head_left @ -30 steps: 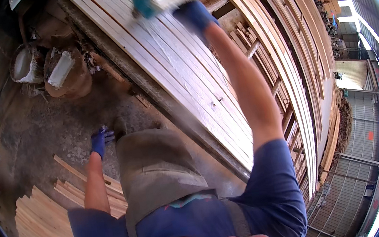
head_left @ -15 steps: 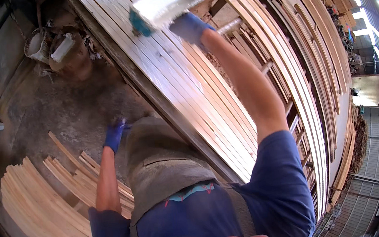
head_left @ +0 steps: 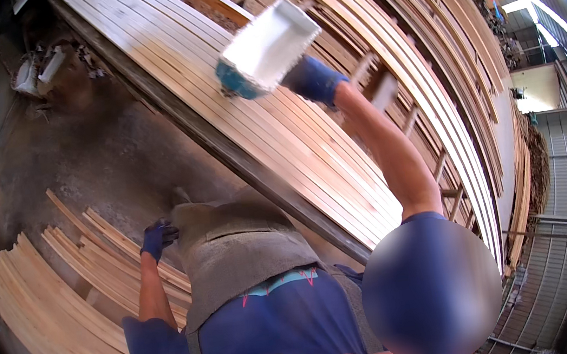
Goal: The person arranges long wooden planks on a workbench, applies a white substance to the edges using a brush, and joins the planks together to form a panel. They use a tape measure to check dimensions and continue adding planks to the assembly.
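"As we look down through the head view, what does our right hand have?"

"It grips a boxy tub at the side nearest our arm. We wear a blue glove there, and our fingers are mostly hidden behind the tub, so how they wrap it we cannot tell."

"How does the tub sit, and where?"

"We hold it tilted, its white inside facing us and its teal outside showing at the lower left corner. It is over the long row of pale wooden strips, toward the far edge; whether it touches them, we cannot tell."

"And our left hand?"

"That one hangs low, also gloved in blue, fingers loosely parted, just beside our grey apron. Near it, at the lower left, a stack of cut strips lies in bands that bend with the lens."

"What else is around us?"

"A dark beam runs along the row's near edge, and more long boards lie off to our right. Two white-crusted vessels sit at the upper left, past the dark floor. A round blur covers our right shoulder."
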A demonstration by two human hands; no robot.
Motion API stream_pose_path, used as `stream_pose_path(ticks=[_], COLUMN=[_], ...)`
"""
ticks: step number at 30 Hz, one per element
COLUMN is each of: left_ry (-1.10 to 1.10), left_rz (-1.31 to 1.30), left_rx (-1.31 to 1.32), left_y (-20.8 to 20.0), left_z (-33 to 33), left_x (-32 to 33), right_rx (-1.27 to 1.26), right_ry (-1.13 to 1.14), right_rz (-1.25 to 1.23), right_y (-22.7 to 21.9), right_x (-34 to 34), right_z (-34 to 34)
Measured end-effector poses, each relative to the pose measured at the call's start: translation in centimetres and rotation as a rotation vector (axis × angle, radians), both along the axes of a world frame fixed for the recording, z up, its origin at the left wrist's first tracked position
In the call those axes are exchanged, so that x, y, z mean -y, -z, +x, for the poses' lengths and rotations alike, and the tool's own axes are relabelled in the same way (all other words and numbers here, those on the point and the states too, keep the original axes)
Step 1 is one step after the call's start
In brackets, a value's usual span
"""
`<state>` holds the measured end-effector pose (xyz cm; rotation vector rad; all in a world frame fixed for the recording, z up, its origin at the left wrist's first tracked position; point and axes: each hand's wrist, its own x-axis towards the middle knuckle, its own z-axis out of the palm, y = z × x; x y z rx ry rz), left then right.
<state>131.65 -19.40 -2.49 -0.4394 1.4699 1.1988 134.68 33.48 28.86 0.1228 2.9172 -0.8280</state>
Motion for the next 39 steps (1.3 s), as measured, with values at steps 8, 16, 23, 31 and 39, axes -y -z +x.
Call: stream_pose_path(ticks=[8, 16, 23, 31, 39], left_ry=[-0.086, -0.017, 0.184, -0.136, -0.003], left_rz=[-0.016, 0.142, -0.025, 0.032, -0.099], left_rx=[-0.131, -0.362, -0.083, -0.096, -0.119], left_y=[1.2, -0.1, -0.8, 4.5, 1.4], left_z=[22.0, 41.6, 64.7, 84.3, 106.4], left_x=[-3.7, -10.8, -11.4, -7.0, -9.0], right_rx=[0.041, -0.004, -0.127, -0.228, 0.192], right_ry=[0.127, 0.286, 0.178, 0.087, 0.441], right_rz=[-0.038, -0.156, -0.134, -0.166, -0.040], right_y=[1.6, 2.1, 3.9, 7.2, 1.2], right_x=[-2.8, -5.9, -8.9, -13.5, -12.8], right_z=[28.1, 64.2, 70.7, 90.7, 132.5])
